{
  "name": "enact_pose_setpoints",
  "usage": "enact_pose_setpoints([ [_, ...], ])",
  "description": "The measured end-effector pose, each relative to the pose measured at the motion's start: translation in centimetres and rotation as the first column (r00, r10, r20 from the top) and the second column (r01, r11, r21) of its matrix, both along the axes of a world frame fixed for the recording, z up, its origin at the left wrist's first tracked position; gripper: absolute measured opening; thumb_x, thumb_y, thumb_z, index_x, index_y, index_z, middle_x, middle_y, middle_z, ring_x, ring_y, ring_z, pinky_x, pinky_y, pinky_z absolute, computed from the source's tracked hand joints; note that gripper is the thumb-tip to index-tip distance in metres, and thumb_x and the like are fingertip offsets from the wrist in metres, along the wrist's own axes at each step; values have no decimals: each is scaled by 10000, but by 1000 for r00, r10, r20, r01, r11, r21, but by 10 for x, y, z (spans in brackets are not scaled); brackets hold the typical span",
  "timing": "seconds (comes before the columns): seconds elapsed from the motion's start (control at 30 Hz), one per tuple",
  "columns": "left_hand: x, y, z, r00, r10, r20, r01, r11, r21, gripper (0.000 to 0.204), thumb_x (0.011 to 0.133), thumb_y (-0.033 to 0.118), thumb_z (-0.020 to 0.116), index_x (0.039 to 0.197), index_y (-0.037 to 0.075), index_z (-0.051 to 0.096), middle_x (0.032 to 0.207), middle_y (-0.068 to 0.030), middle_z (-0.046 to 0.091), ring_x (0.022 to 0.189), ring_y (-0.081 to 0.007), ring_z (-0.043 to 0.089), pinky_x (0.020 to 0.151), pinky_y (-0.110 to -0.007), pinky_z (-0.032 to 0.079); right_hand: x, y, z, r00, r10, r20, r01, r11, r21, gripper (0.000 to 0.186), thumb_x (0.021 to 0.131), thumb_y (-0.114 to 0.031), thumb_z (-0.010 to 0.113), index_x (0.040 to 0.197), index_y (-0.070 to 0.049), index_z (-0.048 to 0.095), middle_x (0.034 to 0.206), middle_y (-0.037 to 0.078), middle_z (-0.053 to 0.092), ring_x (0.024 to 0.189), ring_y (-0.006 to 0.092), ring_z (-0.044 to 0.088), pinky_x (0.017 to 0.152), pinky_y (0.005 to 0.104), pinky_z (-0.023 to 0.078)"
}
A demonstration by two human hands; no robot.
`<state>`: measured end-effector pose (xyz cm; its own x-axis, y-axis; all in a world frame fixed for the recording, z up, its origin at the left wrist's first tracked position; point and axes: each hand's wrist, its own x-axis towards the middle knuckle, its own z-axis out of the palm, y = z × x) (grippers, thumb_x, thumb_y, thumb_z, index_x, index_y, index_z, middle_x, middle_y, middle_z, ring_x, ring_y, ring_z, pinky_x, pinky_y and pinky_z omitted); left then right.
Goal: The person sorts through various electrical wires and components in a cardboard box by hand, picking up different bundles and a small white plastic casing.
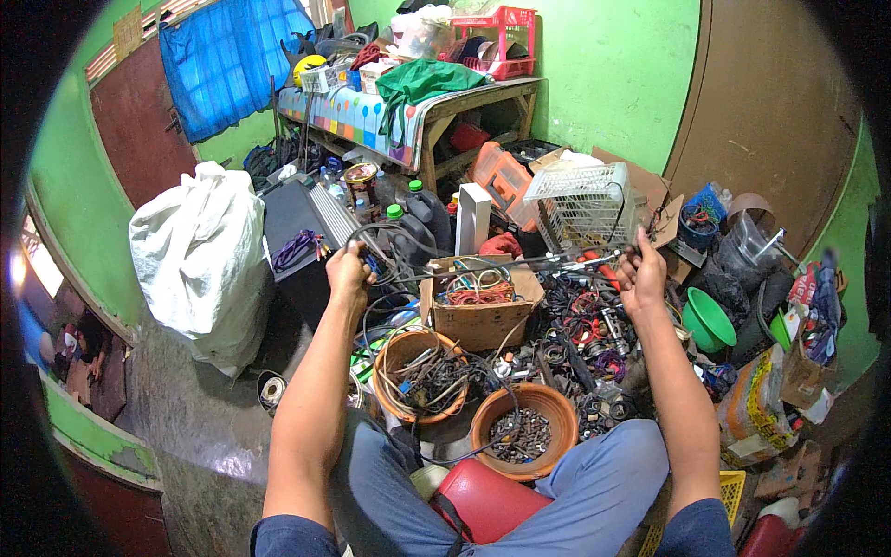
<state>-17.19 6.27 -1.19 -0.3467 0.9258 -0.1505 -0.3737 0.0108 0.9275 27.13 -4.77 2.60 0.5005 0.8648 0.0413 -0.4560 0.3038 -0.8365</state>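
Above the clutter (594, 339), I'd call it midway: box (464, 325) holds wires (478, 295), left pot (381, 371) a tangle (427, 376), right pot (567, 420) metal bits (522, 436). Cable (418, 276) not yet put down; spans between hands, long axis left-right, nearly level, leading end unclear. Left hand (349, 272) clenches it; right hand (642, 277) curls its fingers, grasp I can't tell.

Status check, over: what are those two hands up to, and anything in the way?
Left hand closed on black cable. Right hand raised, fingers curled, grip unclear. Cable stretched toward it. Wire-filled cardboard box nearby, nothing plainly blocking.
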Motion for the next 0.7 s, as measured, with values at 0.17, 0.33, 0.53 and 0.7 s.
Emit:
enact_pose_setpoints([
  [0.17, -3, -6, 4, 979, -170, 109, 150, 974, 171, 233, 1083, 296, 401, 1034, 93, 506, 592, 44, 294, 431, -81, 255, 414, -268, 238, 13, -5, -32, 536, -54, 842, 157, 987, -37, 274, 947, -277, 679, 899, -7, 676, 654, -4, 561, 648, 157, 587, 635, 290, 473],
  [0.33, 32, -17, 18, 955, -298, -12, 293, 929, 226, 230, 1072, 310, 437, 1043, 100, 525, 587, 42, 295, 436, -90, 290, 411, -272, 250, 23, -8, -60, 206, 110, 972, 55, 991, -123, 281, 873, -239, 733, 1043, -17, 703, 1116, 197, 635, 1056, 328, 624, 929, 392, 470],
  [0.53, 81, -36, 33, 880, -473, 38, 441, 845, 302, 240, 1068, 337, 443, 1043, 115, 528, 605, 38, 320, 430, -90, 308, 399, -275, 265, -9, -13, -57, 148, 103, 984, -62, 994, -95, 370, 858, -251, 743, 1150, -38, 662, 1160, 187, 633, 1107, 341, 615, 981, 424, 473],
  [0.7, 113, -50, 36, 808, -583, 84, 525, 778, 345, 245, 1067, 339, 449, 1036, 109, 531, 591, 38, 316, 425, -94, 294, 415, -270, 262, -100, -24, -39, 138, 98, 985, -341, 939, -46, 435, 900, -328, 712, 1183, -5, 639, 1133, 197, 674, 1069, 338, 645, 953, 417, 486],
])
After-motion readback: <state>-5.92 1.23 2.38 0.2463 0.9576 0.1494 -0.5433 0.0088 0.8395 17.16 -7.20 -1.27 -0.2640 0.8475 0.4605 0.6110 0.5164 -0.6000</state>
